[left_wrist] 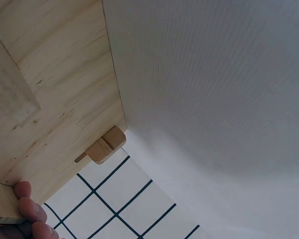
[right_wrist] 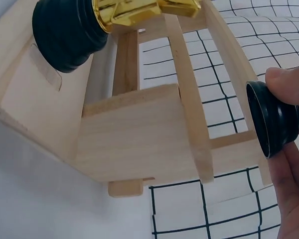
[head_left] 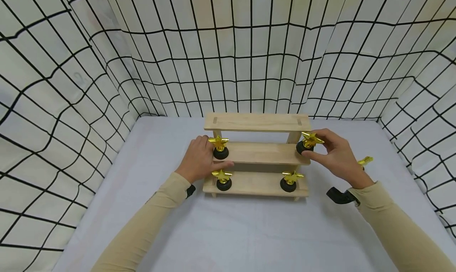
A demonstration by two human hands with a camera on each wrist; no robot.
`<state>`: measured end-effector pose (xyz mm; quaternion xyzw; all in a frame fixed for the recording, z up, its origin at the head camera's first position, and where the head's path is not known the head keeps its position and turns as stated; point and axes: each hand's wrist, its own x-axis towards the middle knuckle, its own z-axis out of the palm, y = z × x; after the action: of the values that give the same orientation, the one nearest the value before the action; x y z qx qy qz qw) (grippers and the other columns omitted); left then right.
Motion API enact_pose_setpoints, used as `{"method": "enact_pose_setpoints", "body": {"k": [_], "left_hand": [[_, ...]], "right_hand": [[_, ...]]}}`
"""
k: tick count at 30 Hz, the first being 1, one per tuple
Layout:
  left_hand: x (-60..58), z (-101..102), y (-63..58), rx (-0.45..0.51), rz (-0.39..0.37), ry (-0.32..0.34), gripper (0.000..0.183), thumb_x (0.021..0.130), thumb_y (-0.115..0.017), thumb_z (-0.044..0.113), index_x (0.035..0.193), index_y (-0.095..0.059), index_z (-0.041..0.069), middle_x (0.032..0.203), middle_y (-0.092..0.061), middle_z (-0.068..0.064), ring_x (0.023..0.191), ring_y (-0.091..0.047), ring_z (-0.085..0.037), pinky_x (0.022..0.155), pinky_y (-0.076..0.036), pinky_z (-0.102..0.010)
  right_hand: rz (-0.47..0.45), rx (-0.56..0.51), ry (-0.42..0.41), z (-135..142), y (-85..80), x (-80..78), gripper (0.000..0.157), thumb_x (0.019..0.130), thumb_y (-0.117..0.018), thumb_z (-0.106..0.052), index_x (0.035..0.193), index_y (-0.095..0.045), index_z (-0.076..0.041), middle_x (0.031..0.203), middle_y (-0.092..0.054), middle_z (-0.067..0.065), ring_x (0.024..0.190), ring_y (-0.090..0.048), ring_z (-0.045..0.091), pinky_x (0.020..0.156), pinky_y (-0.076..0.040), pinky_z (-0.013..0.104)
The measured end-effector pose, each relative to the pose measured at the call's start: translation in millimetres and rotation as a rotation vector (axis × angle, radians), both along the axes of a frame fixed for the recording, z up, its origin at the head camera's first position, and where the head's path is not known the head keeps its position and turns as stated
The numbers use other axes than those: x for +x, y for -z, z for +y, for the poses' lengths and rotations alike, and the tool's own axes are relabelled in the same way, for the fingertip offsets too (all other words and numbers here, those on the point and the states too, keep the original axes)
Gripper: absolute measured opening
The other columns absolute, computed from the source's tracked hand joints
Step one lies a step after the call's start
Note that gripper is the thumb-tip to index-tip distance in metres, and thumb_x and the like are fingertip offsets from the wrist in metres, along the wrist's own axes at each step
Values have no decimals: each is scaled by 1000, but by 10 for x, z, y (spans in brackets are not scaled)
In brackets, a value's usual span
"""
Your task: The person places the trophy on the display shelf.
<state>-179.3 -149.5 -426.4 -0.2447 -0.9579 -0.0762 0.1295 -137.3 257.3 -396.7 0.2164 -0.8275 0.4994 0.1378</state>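
Note:
A three-tier wooden display shelf [head_left: 256,123] stands on the white-covered table. At its left end my left hand [head_left: 199,159] grips the middle tier, thumb along the front edge; its fingertips [left_wrist: 32,209] curl at a board in the left wrist view. Beside that hand a gold star trophy [head_left: 220,147] with a black base stands on the middle tier. My right hand [head_left: 333,153] pinches another star trophy [head_left: 308,142] by its round black base [right_wrist: 273,119], at the right end of the middle tier. The base's hollow underside shows in the right wrist view.
Two more star trophies stand on the bottom tier, one left [head_left: 223,180] and one right [head_left: 289,181]. A further gold piece [head_left: 365,160] shows partly behind my right wrist. Black netting [head_left: 251,58] over white walls encloses the table [head_left: 249,232] at the back and sides.

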Motion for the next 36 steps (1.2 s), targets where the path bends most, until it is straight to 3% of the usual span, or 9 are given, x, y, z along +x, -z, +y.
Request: {"method": "enact_pose_setpoints", "body": {"k": [6,9,14,21,23,29,36], "left_hand": [[1,2,6,13,-25,-8,77,74,-71,82,90,-69,7,81,-52,-3,80,-47,-21,75,-35,-34],[19,1,28,10,-35,-6,77,74,-71,82,90,-70,7,82,-53,-3,81,-48,-22,75,-36,-34],[1,-2,32,10,9,-7,77,73,-72,81,92,-72,6,81,-53,-4,80,-48,-22,74,-36,-34],[-11,-10,25,14,8,4,79,73,-70,84,89,-71,6,80,-53,-4,79,-48,-22,73,-36,-34],[-16,-12,25,17,10,5,84,74,-64,88,89,-71,6,81,-53,-4,80,-49,-22,73,-37,-34],[-20,-12,22,13,-4,5,107,72,-30,103,89,-70,6,82,-53,-4,81,-48,-22,74,-36,-34],[-21,-10,21,13,-14,3,107,72,-31,103,91,-71,5,82,-53,-4,81,-49,-23,74,-36,-34]], "right_hand": [[-5,39,-17,-93,56,-22,55,78,-85,8,126,-63,-3,119,-62,-18,111,-59,-7,101,-45,5],[-6,58,-32,-143,90,-15,54,78,-86,5,126,-63,-4,119,-64,-7,110,-59,-7,100,-45,4],[-6,75,-43,-218,110,-53,51,80,-87,0,126,-64,-6,116,-67,8,105,-59,-6,97,-46,5],[-25,121,-20,-260,150,-70,47,81,-88,-7,122,-65,-8,114,-67,6,99,-58,-4,90,-47,5],[-28,128,-18,-270,156,-77,46,81,-88,-8,121,-66,-9,114,-67,5,97,-57,-2,87,-48,7],[-79,151,-19,-281,163,-97,46,82,-88,-13,123,-65,-12,113,-67,4,94,-59,2,83,-51,9],[-135,147,-41,-291,156,-123,49,83,-87,-14,126,-64,-9,115,-68,8,99,-68,-1,87,-55,12]]}}
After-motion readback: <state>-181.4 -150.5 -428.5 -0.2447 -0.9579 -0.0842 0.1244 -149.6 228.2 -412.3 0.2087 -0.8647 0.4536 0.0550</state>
